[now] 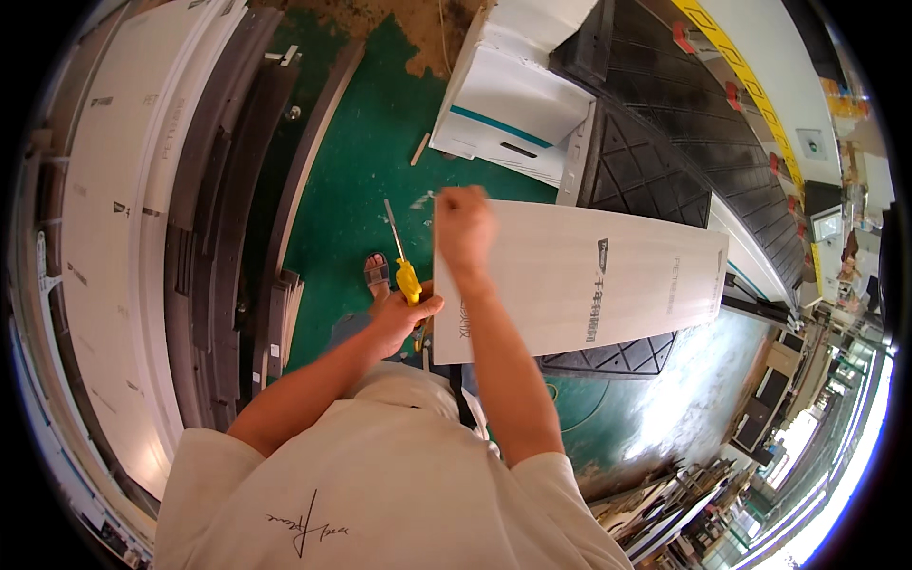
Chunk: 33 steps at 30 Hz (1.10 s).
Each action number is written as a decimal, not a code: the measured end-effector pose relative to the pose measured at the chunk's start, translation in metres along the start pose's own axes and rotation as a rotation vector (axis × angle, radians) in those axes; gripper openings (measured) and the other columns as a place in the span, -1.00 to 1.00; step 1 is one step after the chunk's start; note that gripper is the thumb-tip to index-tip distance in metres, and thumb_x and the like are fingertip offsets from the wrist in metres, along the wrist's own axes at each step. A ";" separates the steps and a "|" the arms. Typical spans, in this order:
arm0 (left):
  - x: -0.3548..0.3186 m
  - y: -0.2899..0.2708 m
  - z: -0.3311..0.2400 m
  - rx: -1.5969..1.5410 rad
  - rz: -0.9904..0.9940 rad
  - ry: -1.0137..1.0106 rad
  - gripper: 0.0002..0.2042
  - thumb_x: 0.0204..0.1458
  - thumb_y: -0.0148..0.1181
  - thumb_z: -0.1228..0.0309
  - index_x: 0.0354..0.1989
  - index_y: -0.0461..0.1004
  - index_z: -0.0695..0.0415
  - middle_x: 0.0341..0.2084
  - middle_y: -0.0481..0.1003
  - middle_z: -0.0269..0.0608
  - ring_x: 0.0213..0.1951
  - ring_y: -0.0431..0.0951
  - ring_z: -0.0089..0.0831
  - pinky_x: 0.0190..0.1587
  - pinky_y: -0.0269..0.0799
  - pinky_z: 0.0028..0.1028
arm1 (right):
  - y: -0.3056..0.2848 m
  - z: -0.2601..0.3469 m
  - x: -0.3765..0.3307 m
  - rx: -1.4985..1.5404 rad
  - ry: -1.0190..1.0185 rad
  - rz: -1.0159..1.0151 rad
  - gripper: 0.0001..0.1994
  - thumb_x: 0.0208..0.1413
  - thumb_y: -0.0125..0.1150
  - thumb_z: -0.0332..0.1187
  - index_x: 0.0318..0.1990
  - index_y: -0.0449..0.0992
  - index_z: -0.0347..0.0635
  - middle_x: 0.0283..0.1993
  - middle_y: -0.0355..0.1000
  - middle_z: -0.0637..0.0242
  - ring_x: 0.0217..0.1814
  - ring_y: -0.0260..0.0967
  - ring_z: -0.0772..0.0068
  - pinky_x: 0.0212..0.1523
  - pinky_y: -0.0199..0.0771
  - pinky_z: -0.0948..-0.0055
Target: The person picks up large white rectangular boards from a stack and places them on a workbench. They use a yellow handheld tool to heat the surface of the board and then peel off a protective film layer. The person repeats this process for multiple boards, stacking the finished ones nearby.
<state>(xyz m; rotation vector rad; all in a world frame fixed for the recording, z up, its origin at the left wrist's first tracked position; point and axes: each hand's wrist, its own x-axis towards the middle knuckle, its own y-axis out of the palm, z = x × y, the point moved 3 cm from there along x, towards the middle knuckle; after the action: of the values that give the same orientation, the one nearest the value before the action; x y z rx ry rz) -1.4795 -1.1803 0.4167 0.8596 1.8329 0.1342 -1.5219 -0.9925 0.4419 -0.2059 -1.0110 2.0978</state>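
My left hand (391, 321) is closed round the yellow handle of a screwdriver (408, 281), whose metal shaft points up and away over the floor. Just right of that hand lies a long pale board (551, 271) with dark printing on its face. My right hand (465, 228) is curled into a fist over the board's far left corner, slightly blurred. Whatever its fingers hold, if anything, is hidden. The right forearm crosses above the board's left end.
Black ribbed panels (655, 157) lie under and beyond the board. A white open box (518, 109) stands beyond it. To the left, large pale sheets (123, 218) and dark boards (214, 228) are stacked. My foot (377, 271) is on the green floor (332, 204).
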 end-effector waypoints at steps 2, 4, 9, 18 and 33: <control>0.003 -0.005 0.003 0.002 0.042 0.015 -0.50 0.19 0.39 0.30 0.27 0.48 0.20 -0.20 0.55 -0.48 -0.19 0.49 -0.70 -0.14 0.38 -0.60 | -0.042 -0.051 0.010 0.044 0.138 -0.106 -0.92 0.14 0.33 -0.43 -0.32 0.67 -0.23 -0.32 0.57 0.18 -0.30 0.53 0.28 -0.29 0.50 0.28; 0.004 -0.004 0.001 -0.006 0.058 0.013 -0.55 0.18 0.40 0.29 0.20 0.51 0.22 -0.17 0.57 -0.43 -0.15 0.53 -0.68 -0.10 0.42 -0.58 | -0.097 -0.094 0.022 -0.103 0.421 -0.153 -0.86 0.14 0.37 -0.40 -0.20 0.71 -0.25 -0.26 0.64 0.14 -0.26 0.59 0.22 -0.18 0.56 0.28; 0.011 -0.010 0.018 -0.078 0.035 -0.007 -0.68 0.14 0.44 0.29 -0.03 0.53 0.17 -0.18 0.57 -0.39 -0.16 0.55 -0.61 -0.12 0.46 -0.54 | -0.098 -0.110 0.013 -0.335 0.446 -0.259 -0.85 0.12 0.31 -0.40 -0.22 0.71 -0.24 -0.24 0.60 0.17 -0.23 0.58 0.12 -0.19 0.58 0.21; 0.006 -0.010 0.018 -0.019 -0.047 0.093 -0.77 0.16 0.42 0.35 -0.14 0.53 0.18 -0.23 0.57 -0.37 -0.26 0.53 -0.61 -0.19 0.44 -0.50 | 0.022 0.035 -0.013 0.036 0.048 0.037 -0.91 0.08 0.35 -0.42 -0.29 0.67 -0.21 -0.30 0.50 0.12 -0.31 0.50 0.12 -0.27 0.49 0.24; 0.006 -0.012 0.034 0.020 -0.175 0.274 -0.70 0.09 0.50 0.21 -0.28 0.58 0.20 -0.41 0.52 -0.46 -0.35 0.47 -0.68 -0.29 0.37 -0.57 | 0.031 0.038 -0.013 0.061 -0.051 0.185 -0.92 0.06 0.32 -0.44 -0.32 0.66 -0.24 -0.35 0.49 0.08 -0.30 0.52 -0.02 -0.25 0.54 0.15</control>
<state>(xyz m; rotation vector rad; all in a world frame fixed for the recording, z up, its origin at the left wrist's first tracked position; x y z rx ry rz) -1.4576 -1.1950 0.3920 0.7172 2.1602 0.1281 -1.5483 -1.0365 0.4428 -0.2236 -0.9881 2.3088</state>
